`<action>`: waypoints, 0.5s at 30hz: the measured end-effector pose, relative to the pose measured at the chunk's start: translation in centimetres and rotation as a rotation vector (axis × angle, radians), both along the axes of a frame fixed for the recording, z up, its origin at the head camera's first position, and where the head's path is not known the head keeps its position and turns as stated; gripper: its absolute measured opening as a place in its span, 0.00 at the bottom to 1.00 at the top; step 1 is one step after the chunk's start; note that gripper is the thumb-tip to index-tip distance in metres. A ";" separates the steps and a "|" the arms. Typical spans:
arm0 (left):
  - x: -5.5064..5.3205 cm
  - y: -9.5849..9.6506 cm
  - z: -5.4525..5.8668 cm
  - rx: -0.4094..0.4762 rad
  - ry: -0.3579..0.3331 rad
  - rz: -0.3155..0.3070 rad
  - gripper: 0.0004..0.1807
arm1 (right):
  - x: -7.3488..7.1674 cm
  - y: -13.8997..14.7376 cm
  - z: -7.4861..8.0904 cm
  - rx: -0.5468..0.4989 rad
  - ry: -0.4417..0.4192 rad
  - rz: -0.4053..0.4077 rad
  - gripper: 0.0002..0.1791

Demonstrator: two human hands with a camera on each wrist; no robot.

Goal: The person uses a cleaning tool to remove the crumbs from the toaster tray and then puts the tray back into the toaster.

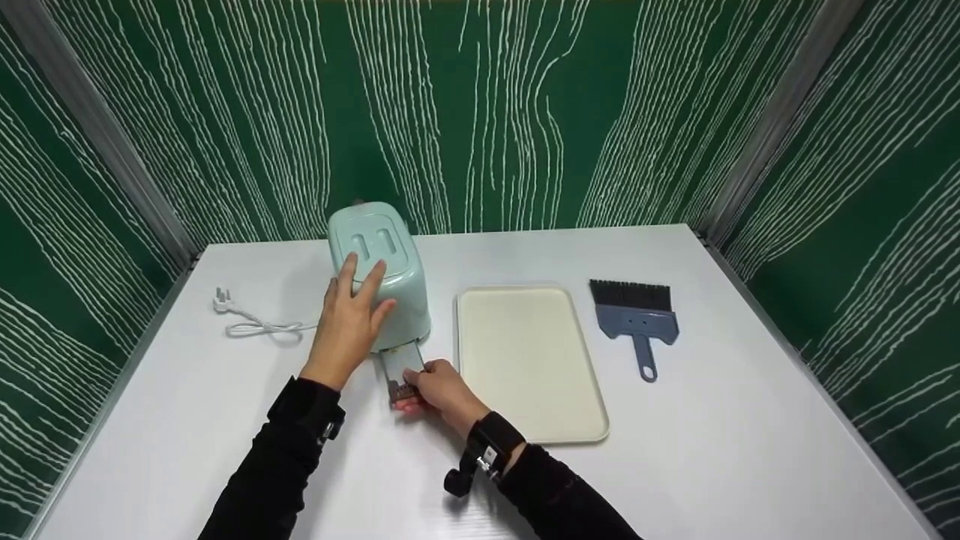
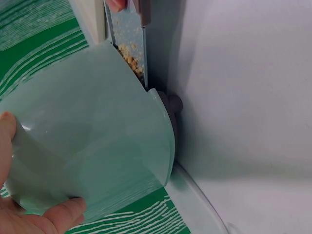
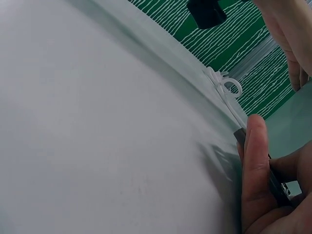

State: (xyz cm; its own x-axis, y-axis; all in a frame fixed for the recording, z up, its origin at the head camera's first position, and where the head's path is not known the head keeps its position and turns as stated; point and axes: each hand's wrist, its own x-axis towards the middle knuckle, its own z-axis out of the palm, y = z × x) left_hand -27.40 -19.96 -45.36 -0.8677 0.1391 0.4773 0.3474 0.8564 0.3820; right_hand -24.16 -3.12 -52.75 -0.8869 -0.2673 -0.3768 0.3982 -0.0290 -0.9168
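A: Hands?
B: Left hand (image 1: 345, 330) spread against the toaster (image 1: 409, 319), left of the cream tray (image 1: 525, 360); right hand (image 1: 448, 391) pinches the crumb tray (image 1: 401, 360), jutting from the toaster's near end.
A: Handling?
B: Best to brace the toaster and slide the crumb tray slowly, level; tilting could spill it.
A: Contents?
B: Crumbs (image 2: 130, 62) in the crumb tray, toward the toaster; toaster's inside hidden.
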 end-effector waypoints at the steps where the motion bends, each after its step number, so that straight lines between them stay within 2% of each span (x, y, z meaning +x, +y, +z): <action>1: 0.0 0.0 0.0 -0.002 0.006 -0.001 0.33 | 0.0 0.0 0.0 -0.001 0.001 0.001 0.06; 8: 0.1 0.1 0.1 -0.005 0.024 -0.001 0.33 | 0.4 0.1 0.0 0.003 0.002 0.006 0.06; 15: 0.1 0.1 0.1 -0.004 0.010 0.003 0.33 | 0.7 0.3 0.1 0.012 -0.004 0.012 0.07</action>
